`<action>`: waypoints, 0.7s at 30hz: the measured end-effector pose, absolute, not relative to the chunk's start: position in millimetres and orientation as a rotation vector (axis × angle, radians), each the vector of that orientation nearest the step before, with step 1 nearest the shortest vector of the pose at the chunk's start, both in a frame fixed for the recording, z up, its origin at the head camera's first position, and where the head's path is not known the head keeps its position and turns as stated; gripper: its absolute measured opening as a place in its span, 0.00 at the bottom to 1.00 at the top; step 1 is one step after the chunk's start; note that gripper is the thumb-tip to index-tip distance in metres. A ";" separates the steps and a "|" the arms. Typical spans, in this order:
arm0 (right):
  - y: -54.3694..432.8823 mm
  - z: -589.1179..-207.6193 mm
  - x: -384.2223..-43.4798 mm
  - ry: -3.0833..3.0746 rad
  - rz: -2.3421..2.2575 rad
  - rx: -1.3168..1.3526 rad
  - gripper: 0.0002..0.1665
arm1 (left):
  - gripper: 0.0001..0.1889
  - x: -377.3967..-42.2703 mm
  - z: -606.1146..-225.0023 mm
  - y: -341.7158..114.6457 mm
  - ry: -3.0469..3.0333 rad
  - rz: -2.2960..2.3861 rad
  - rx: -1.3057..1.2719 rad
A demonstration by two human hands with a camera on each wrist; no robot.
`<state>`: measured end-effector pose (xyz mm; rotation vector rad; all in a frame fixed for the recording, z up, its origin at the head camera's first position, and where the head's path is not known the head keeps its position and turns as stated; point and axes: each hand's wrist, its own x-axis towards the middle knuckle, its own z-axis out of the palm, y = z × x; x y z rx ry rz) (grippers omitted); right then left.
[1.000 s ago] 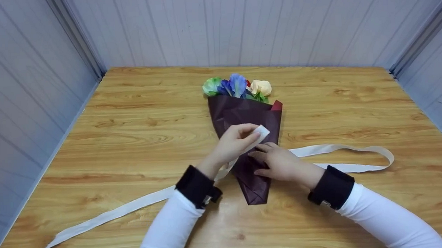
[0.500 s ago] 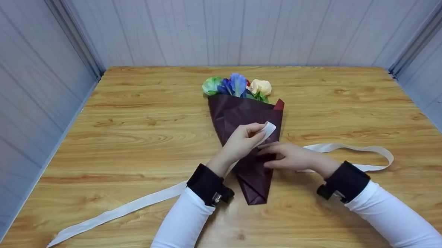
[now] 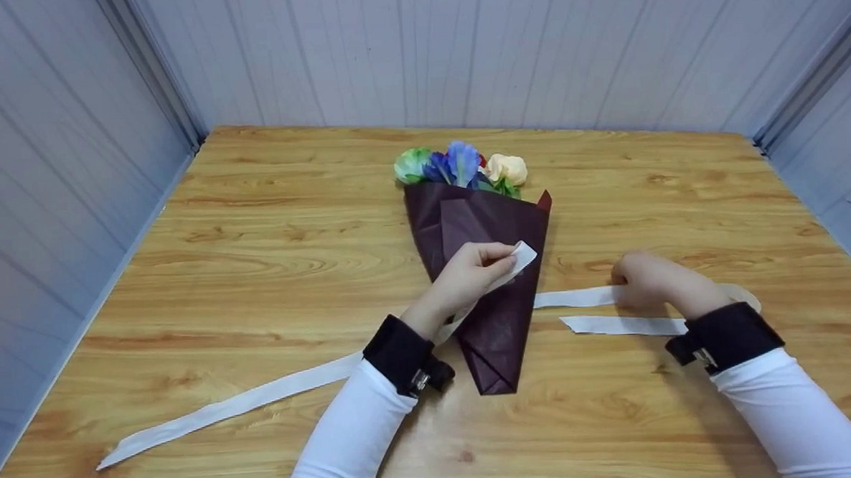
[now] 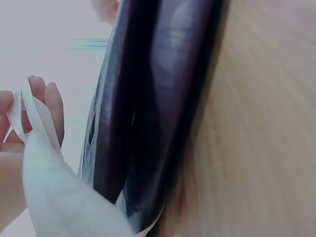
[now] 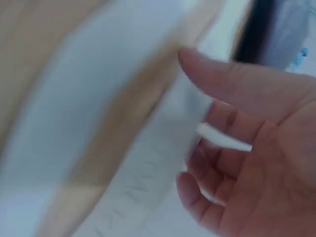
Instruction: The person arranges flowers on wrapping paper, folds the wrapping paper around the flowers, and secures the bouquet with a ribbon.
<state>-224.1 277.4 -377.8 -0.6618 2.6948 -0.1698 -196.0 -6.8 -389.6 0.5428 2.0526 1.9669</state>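
A bouquet wrapped in dark maroon paper (image 3: 493, 222) lies on the table, its blue, green and cream flowers (image 3: 463, 164) pointing away. My left hand (image 3: 470, 274) is above the wrapping and pinches a folded-over part of a white ribbon (image 3: 232, 407). In the left wrist view, the ribbon (image 4: 59, 192) hangs from the thumb and fingers. Right of the bouquet, my right hand (image 3: 656, 283) holds the ribbon's other stretch, which comes out from beneath the wrapping. The right wrist view is blurred, with curled fingers (image 5: 217, 168) at the ribbon's edge.
The wooden table (image 3: 310, 222) is bounded by pale panelled walls (image 3: 432, 52) at the back and both sides. One ribbon tail runs toward the front left. A slanted ribbon end lies right of the bouquet, below the right hand.
My right hand has left the wrapping and moved right to the ribbon, whose upper stretch now lies straighter. My left hand has shifted slightly right, still pinching the ribbon.
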 end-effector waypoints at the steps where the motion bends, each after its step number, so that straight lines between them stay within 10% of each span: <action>1: 279.3 -379.7 -224.4 2.682 -0.199 -0.690 0.07 | 0.14 -196.4 -390.0 -7.0 2.076 1.954 0.559; 21: 210.6 -339.7 -210.2 2.522 -0.982 -1.434 0.02 | 0.14 -196.3 -391.3 -4.1 2.019 1.966 0.630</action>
